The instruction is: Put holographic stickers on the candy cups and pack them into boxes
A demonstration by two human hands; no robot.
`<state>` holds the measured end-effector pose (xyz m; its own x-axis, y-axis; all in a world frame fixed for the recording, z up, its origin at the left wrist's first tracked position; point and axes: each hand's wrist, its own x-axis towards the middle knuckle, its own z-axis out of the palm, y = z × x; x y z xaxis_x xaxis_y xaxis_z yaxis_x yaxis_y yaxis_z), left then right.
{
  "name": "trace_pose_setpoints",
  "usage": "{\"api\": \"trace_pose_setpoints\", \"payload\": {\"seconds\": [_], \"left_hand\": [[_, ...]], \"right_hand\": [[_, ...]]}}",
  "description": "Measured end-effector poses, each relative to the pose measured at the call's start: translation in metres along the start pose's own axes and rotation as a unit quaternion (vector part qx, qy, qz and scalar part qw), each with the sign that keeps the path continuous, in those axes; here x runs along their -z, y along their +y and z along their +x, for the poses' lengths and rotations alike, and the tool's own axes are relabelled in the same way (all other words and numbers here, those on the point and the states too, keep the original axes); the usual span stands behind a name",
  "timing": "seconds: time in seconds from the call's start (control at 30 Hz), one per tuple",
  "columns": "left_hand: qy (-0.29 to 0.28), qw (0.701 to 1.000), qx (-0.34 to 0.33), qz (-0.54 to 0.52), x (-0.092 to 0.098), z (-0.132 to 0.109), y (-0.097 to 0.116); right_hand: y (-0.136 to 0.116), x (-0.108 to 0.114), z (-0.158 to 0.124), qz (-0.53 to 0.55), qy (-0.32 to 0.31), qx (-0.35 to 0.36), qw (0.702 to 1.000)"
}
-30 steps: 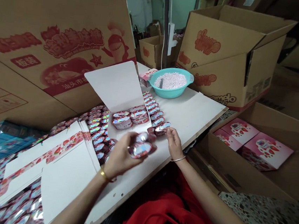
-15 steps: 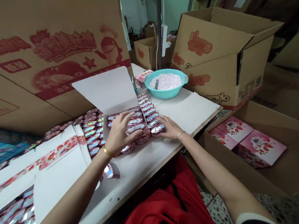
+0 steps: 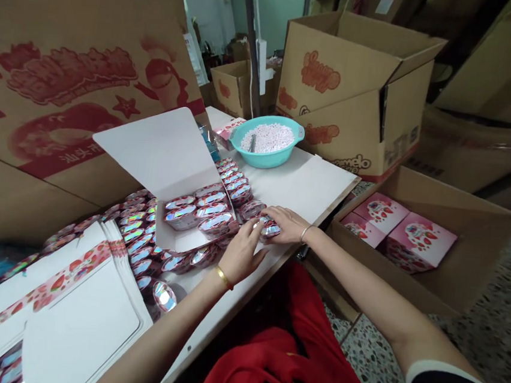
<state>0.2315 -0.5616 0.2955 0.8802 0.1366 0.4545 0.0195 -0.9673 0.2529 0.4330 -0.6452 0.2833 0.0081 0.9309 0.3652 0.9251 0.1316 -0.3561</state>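
My right hand (image 3: 285, 224) curls around the far side of a small foil-lidded cup (image 3: 272, 229) near the table's front edge. Close against that cup is my left hand (image 3: 244, 253), thumb apart from its fingers and fingertips at the cup's left end; whether it grips is hard to see. Left of my hands, an open box (image 3: 187, 242) with its white lid flap (image 3: 155, 146) raised holds several such cups at its back and right, with bare white bottom at the front left. More cups (image 3: 237, 184) stand in rows beyond it.
A turquoise basin (image 3: 265, 159) of small white pieces stands further back. Flat printed cartons (image 3: 85, 313) lie stacked at left, near a lone cup (image 3: 164, 296). A large carton (image 3: 74, 11) walls the left; a carton (image 3: 481, 237) at right contains pink boxes (image 3: 420, 234).
My left hand has moved right, from over the open box to the cup at my right hand. Cups inside the box now show. The view has shifted right.
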Motion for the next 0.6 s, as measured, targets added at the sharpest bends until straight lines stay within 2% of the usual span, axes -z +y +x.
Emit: {"api": "trace_pose_setpoints", "payload": {"seconds": [0.13, 0.23, 0.33, 0.4, 0.47, 0.53, 0.6], "left_hand": [[-0.020, 0.997, 0.061, 0.046, -0.034, 0.026, -0.003], [-0.030, 0.991, 0.099, 0.085, -0.044, 0.042, 0.000], [-0.049, 0.984, 0.129, 0.113, -0.041, 0.047, 0.010], [-0.061, 0.986, 0.121, 0.097, -0.030, 0.042, 0.020], [-0.049, 0.993, 0.096, 0.042, -0.007, 0.029, 0.029], [-0.011, 0.997, 0.070, -0.030, 0.029, 0.010, 0.032], [0.036, 0.994, 0.057, -0.085, 0.074, -0.012, 0.024]], "right_hand": [[-0.004, -0.010, -0.017, 0.151, 0.093, -0.033, 0.984], [-0.006, -0.029, -0.025, 0.284, 0.180, -0.121, 0.934], [-0.003, -0.046, -0.026, 0.353, 0.266, -0.189, 0.877], [0.000, -0.046, -0.025, 0.371, 0.320, -0.226, 0.842], [0.001, -0.036, -0.023, 0.375, 0.347, -0.252, 0.822], [-0.008, -0.020, -0.020, 0.369, 0.346, -0.249, 0.826], [-0.029, -0.005, -0.012, 0.333, 0.336, -0.213, 0.855]]}}
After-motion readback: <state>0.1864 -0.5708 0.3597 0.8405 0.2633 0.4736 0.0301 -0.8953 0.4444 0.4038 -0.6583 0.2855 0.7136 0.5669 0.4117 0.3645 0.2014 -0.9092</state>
